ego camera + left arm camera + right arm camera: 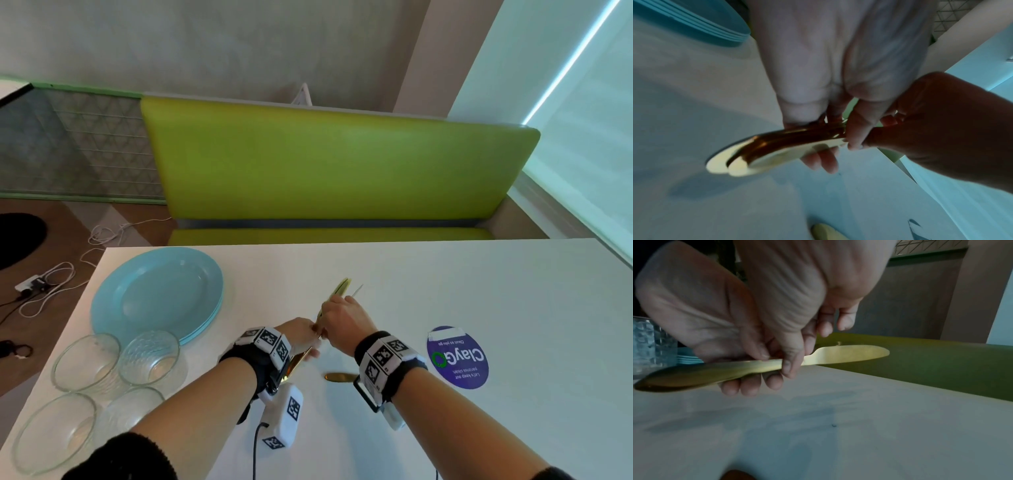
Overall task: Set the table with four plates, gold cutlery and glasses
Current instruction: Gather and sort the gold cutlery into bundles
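Gold cutlery (846,354), pale-blue plates (156,294), lime-green bench (329,164)

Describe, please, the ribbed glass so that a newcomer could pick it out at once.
Find the stack of light blue plates at the white table's near left corner. Four glasses cluster just in front of it. The ribbed glass stands nearest the plates; its wall is textured, while the plain glass to its left is smooth.

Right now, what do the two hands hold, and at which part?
Both hold the gold cutlery bundle above the table. The left hand grips the handles; the right hand pinches the middle, just below the knife blade.
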Motion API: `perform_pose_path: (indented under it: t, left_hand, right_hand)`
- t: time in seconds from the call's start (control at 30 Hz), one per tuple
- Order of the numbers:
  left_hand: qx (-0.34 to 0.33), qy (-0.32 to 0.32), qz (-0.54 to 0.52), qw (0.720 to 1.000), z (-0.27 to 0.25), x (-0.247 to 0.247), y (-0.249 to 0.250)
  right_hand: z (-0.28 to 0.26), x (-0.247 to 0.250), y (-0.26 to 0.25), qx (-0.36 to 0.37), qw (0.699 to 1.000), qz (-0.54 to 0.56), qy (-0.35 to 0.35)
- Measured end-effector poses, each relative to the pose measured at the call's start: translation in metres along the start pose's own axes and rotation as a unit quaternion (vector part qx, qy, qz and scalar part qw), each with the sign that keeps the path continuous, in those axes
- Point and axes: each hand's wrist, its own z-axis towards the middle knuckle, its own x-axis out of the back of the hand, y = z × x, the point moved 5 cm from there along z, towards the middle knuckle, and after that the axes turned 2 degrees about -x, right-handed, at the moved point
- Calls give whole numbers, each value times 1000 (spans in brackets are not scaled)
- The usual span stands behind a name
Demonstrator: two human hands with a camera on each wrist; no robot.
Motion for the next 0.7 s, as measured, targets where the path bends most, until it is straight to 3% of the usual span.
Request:
perform_pose_path:
  t: [0.1,0.27,0.43,0.7]
  left_hand:
    - [-18,6,-32,999,1,-5,-5]
    - [-17,73,-69,995,-2,-8,-8]
    - [4,80,-71,994,-3,-3,-12]
    - [13,55,-45,997,-13,-3,-9]
  right_hand:
    - [-6,5,2,-39,997,63,15]
    - [-21,-3,23,-128,971,200,-15]
    - [-49,-34,38,-165,959,156,-169]
    - [-77,-54,33,-170,955,85,-226]
